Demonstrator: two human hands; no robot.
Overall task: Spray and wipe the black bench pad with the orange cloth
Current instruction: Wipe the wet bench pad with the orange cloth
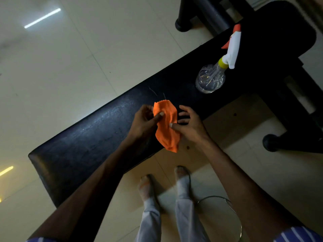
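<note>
The black bench pad [97, 130] runs diagonally from lower left to upper right. Above its near edge I hold the orange cloth [167, 127] hanging between both hands. My left hand [144, 122] pinches the cloth's upper left part with thumb and fingers. My right hand [189, 125] pinches its right side with the thumb, fingers spread behind. A clear spray bottle [212, 76] with a white and orange trigger head [233, 47] stands upright on the pad, up and to the right of my hands.
Black bench frame legs [272, 140] with round feet stand at the right and at the top [182, 25]. The floor [66, 63] is pale glossy tile. My two feet [164, 182] stand just in front of the pad's near edge.
</note>
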